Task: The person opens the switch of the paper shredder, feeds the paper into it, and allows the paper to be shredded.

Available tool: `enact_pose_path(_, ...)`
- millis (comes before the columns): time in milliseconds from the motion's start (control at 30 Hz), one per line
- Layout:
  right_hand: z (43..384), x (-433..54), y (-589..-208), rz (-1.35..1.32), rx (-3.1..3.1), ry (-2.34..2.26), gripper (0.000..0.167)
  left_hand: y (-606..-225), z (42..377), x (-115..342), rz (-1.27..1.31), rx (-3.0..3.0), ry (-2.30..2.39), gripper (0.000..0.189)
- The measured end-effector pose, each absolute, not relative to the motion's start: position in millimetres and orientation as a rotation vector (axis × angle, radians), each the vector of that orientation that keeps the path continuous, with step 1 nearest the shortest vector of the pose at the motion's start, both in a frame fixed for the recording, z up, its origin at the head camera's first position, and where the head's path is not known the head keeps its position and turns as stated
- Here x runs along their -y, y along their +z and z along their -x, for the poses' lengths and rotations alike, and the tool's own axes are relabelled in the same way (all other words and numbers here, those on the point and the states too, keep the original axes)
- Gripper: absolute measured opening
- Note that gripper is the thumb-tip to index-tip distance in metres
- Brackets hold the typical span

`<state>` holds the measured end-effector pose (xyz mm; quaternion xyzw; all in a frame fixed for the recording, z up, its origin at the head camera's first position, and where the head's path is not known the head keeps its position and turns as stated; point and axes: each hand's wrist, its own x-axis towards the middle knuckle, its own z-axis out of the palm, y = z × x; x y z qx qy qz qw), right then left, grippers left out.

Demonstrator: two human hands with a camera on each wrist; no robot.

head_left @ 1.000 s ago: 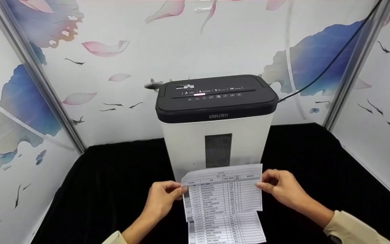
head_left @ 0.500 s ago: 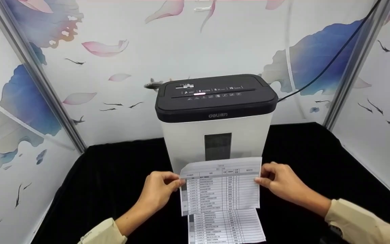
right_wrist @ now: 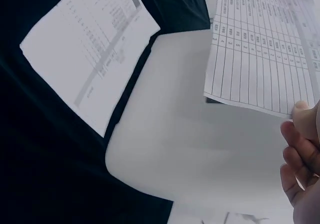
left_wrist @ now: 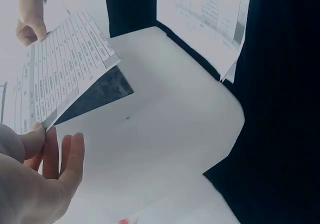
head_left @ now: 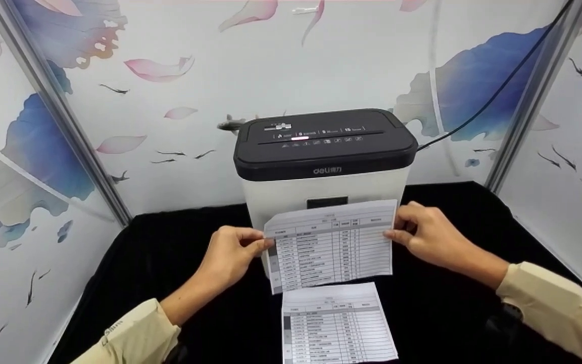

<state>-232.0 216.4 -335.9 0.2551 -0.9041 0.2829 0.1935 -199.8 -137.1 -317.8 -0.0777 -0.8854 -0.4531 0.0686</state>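
Observation:
A printed sheet of paper (head_left: 331, 247) hangs between my two hands, tilted in front of the paper shredder (head_left: 271, 199). My left hand (head_left: 233, 253) pinches its left edge between thumb and fingers. At the opposite edge, my right hand (head_left: 430, 235) pinches it the same way. In the left wrist view the held sheet (left_wrist: 65, 66) stands apart from the shredder's white front. A second printed sheet (head_left: 339, 323) lies on the black cloth below. The shredder's black top (head_left: 326, 144) has a narrow slot across it and a lit pinkish spot.
Black cloth (head_left: 190, 237) covers the table around the shredder. Panels with painted petals and fish (head_left: 321, 65) enclose the back and sides, joined by metal posts (head_left: 68, 121). A black cord (head_left: 498, 91) runs from the shredder up to the right.
Both hands have raised the held sheet toward the shredder, so it now covers most of the front window. The lower sheet's top, hidden before, is now uncovered.

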Motion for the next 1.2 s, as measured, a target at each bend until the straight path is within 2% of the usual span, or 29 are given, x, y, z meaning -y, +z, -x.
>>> enact_pose_path(200,234,-218,-315,-0.732,2.491,0.761,0.023,-293,205,138,0.301,2.619,-1.26,0.008)
enact_pose_path(600,243,-212,-274,-0.725,2.454,0.728,0.02,-252,225,150,0.409,2.619,-1.342,0.016)
enact_pose_path(1033,259,-209,-220,-0.762,2.412,0.693,0.017,-204,239,154,0.419,2.575,-1.392,0.019)
enact_pose_path(1200,264,-207,-198,-0.694,2.441,0.636,0.018,-186,246,154,0.42,2.569,-1.371,0.022)
